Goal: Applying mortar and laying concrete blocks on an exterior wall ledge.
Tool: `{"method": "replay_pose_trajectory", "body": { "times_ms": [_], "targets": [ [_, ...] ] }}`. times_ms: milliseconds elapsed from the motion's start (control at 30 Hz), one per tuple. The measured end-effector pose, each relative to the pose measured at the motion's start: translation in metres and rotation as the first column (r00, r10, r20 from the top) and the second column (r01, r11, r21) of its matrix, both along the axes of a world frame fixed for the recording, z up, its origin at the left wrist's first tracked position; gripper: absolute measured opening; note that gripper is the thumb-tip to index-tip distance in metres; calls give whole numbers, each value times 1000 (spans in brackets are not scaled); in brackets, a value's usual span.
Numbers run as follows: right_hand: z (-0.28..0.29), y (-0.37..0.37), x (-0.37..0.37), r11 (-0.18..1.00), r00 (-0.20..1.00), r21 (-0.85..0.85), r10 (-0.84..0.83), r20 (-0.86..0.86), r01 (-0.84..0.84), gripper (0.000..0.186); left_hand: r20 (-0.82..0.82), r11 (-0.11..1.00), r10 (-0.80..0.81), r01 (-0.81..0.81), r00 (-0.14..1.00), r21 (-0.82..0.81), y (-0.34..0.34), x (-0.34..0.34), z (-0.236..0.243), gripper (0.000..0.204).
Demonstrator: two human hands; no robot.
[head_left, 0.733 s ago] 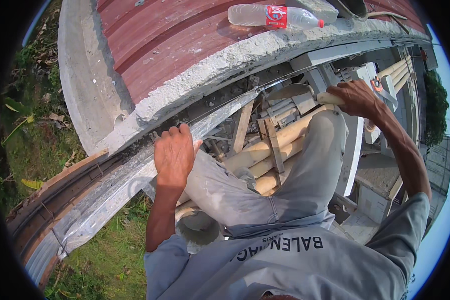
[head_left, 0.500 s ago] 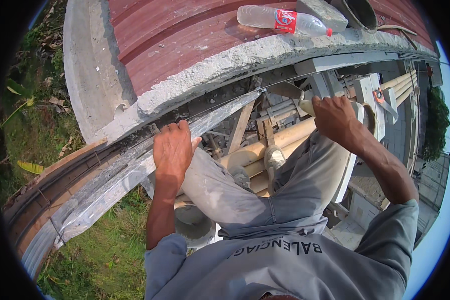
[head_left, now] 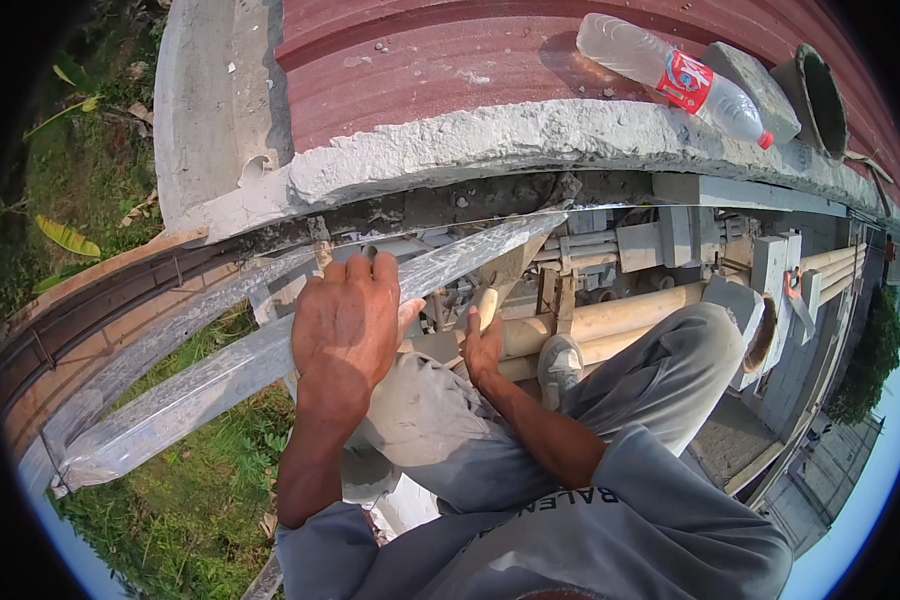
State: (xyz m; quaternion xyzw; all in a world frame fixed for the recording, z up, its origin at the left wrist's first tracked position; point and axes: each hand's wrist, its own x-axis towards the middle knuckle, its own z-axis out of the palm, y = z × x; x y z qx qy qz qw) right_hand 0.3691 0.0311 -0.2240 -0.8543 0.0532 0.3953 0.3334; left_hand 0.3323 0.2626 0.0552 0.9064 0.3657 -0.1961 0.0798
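Note:
My left hand [head_left: 345, 325] grips a long grey bar [head_left: 205, 385], its surface smeared and shiny. The bar runs from the lower left up to the rough concrete edge [head_left: 450, 150], slanting away from a second grey strip [head_left: 135, 365] beside it. Below the bar, near my left knee, my right hand [head_left: 483, 345] is closed round the pale handle of a trowel [head_left: 511, 268]. The trowel's blade points upward under the bar's far part. What the left fingertips do behind the bar is hidden.
On the red ribbed roof [head_left: 420, 60] lie a plastic bottle [head_left: 630, 55] with a red label, a grey block [head_left: 755, 90] and a dark hollow cylinder [head_left: 812, 100]. Thick bamboo poles [head_left: 630, 315] pass under my legs. A bucket [head_left: 368, 472] hangs or stands below; grass [head_left: 190, 500] lies far down.
My right hand has moved left and down with the trowel, close to my left hand. The bar has swung away from the strip beside it, opening a gap. The view has shifted.

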Motion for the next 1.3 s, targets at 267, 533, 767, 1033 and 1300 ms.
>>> {"method": "replay_pose_trajectory", "body": {
  "times_ms": [267, 533, 767, 1033, 1300],
  "targets": [
    [-9, 47, 30, 941, 911, 263, -93, -401, 212, 51, -31, 1000, -4, 5, 1000, 31, -3, -3, 3, 50],
    [-1, 47, -3, 887, 771, 183, 460, -441, -424, 70, -88, 998, -10, 16, 996, 63, -5, -5, -4, 54],
    [13, 66, 21, 939, 931, 259, 286, -226, -226, 60, -62, 996, -14, 19, 998, 88, -6, -4, -2, 52],
    [3, 67, -7, 841, 783, 280, 537, -314, -464, 55, -97, 998, 62, -60, 993, 24, -4, 3, -1, 52],
    [28, 77, 20, 965, 953, 262, 94, -289, -16, 59, -77, 996, 88, -89, 993, -4, -7, 6, 3, 50]
  ]
}}
